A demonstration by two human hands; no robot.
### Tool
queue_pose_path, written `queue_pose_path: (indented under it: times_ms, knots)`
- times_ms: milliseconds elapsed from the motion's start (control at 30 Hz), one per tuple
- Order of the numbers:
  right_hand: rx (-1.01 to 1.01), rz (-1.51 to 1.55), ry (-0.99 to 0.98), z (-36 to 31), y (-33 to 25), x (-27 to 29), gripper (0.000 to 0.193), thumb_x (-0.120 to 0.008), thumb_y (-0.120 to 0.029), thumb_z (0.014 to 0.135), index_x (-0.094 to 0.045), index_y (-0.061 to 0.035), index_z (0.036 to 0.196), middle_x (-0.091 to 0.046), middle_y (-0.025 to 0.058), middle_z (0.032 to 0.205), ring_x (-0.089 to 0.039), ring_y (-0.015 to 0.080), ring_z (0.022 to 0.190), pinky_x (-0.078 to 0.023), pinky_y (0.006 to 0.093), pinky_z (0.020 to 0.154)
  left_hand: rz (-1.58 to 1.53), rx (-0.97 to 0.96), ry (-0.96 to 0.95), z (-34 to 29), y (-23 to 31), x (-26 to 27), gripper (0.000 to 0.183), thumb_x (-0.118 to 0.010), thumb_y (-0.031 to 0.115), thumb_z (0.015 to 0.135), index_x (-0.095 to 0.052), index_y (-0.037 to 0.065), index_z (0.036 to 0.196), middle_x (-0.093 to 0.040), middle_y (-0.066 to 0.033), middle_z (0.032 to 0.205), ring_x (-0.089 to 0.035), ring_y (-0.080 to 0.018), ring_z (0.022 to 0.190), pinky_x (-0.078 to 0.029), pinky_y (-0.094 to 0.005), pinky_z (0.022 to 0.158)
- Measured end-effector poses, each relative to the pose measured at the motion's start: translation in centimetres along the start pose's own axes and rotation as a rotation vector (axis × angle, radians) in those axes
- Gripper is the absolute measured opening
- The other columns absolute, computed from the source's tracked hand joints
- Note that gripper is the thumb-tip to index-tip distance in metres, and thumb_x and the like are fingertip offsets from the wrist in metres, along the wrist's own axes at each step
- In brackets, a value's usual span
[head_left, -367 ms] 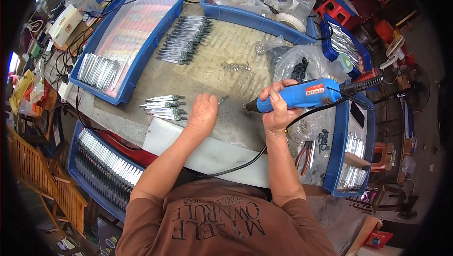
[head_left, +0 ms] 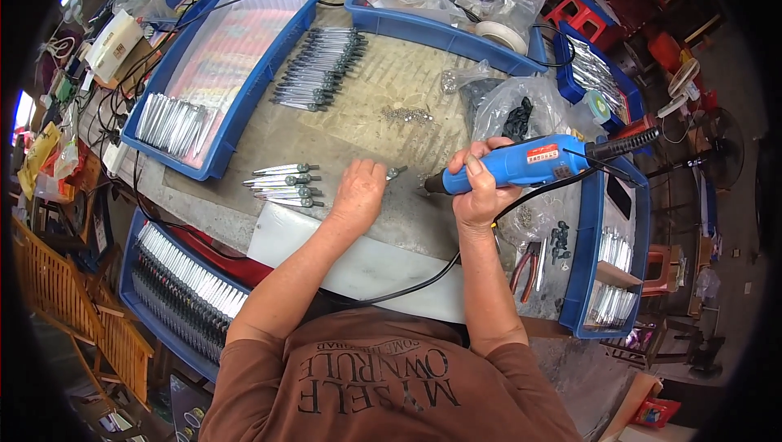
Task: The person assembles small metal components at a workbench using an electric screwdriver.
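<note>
My left hand (head_left: 360, 195) is closed around a slim pen, most of it hidden in the fist. The dark tip of this pen (head_left: 396, 172) sticks out on the right, a short gap from the black nose of a blue electric screwdriver (head_left: 533, 163). My right hand (head_left: 482, 189) wraps round that tool near its nose and holds it almost level, its cord trailing from the back. Left of my left hand lies a small group of silver pens (head_left: 285, 184) with dark ends. Farther off, a longer row of similar pens (head_left: 319, 69) rests on the table.
Small metal parts (head_left: 409, 115) lie mid-table. A blue tray (head_left: 269, 75) with silver tubes stands left, another blue tray (head_left: 456, 47) at the back, and a third (head_left: 574, 279) on the right. Pliers (head_left: 528, 269) and dark small parts (head_left: 560, 240) lie near it. A black cord (head_left: 407, 295) crosses the front edge.
My left hand has shifted slightly right with the pen, bringing its tip closer to the screwdriver's nose. My right hand and the screwdriver have hardly moved.
</note>
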State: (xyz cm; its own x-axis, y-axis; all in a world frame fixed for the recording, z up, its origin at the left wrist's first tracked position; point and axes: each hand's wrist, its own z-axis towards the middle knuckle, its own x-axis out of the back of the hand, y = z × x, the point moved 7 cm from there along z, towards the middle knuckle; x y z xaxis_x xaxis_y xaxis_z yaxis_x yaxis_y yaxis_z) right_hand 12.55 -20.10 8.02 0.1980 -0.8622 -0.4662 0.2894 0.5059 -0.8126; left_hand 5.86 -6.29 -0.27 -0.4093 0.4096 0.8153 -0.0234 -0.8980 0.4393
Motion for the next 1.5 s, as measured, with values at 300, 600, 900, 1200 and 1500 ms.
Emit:
queue_pose_path:
  times_ms: [300,600,900,1200,1500]
  knots:
    - [0.003,0.069,-0.031,0.1,0.4,0.1,0.035,-0.056,-0.003,0.063,-0.042,0.0020,0.094,-0.047,0.0070,0.071,-0.050,0.0156,0.055,-0.044,0.0293,0.051,-0.091,0.011,-0.001,0.3,-0.2,0.1,0.011,-0.056,0.002,0.065,-0.048,0.003,0.072,-0.049,-0.0129,0.076,-0.047,-0.0296,0.077,-0.039,-0.0386,0.067]
    - [0.001,0.077,-0.035,0.1,1.2,0.3,0.035,-0.056,-0.002,0.063,-0.042,0.0025,0.094,-0.047,0.0066,0.071,-0.050,0.0154,0.055,-0.044,0.0289,0.051,-0.078,-0.023,0.009,0.4,-0.2,0.2,0.012,-0.060,0.004,0.063,-0.050,0.001,0.070,-0.051,-0.0125,0.073,-0.048,-0.0299,0.073,-0.041,-0.0370,0.064]
    - [-0.020,0.082,-0.031,0.0,1.5,0.6,0.037,-0.056,-0.002,0.063,-0.041,0.0027,0.097,-0.047,0.0065,0.073,-0.049,0.0150,0.056,-0.044,0.0285,0.051,-0.125,-0.019,0.015,0.5,-0.4,0.4,0.012,-0.060,0.004,0.064,-0.050,0.002,0.068,-0.050,-0.0111,0.071,-0.048,-0.0296,0.071,-0.041,-0.0365,0.063]
    - [-0.005,0.106,0.005,0.1,1.1,1.0,0.035,-0.056,-0.003,0.063,-0.041,0.0022,0.094,-0.046,0.0063,0.072,-0.050,0.0147,0.055,-0.044,0.0282,0.050,-0.175,-0.001,0.015,0.4,-1.1,0.5,0.012,-0.060,0.003,0.064,-0.050,0.001,0.071,-0.050,-0.0121,0.071,-0.048,-0.0302,0.071,-0.040,-0.0369,0.063]
    - [-0.024,0.098,0.032,0.1,1.3,1.4,0.035,-0.056,-0.002,0.062,-0.041,0.0026,0.094,-0.046,0.0062,0.071,-0.049,0.0142,0.055,-0.044,0.0282,0.049,-0.163,-0.007,-0.001,0.7,-0.6,0.6,0.012,-0.058,0.003,0.065,-0.050,0.001,0.073,-0.050,-0.0134,0.074,-0.048,-0.0310,0.074,-0.041,-0.0386,0.064]
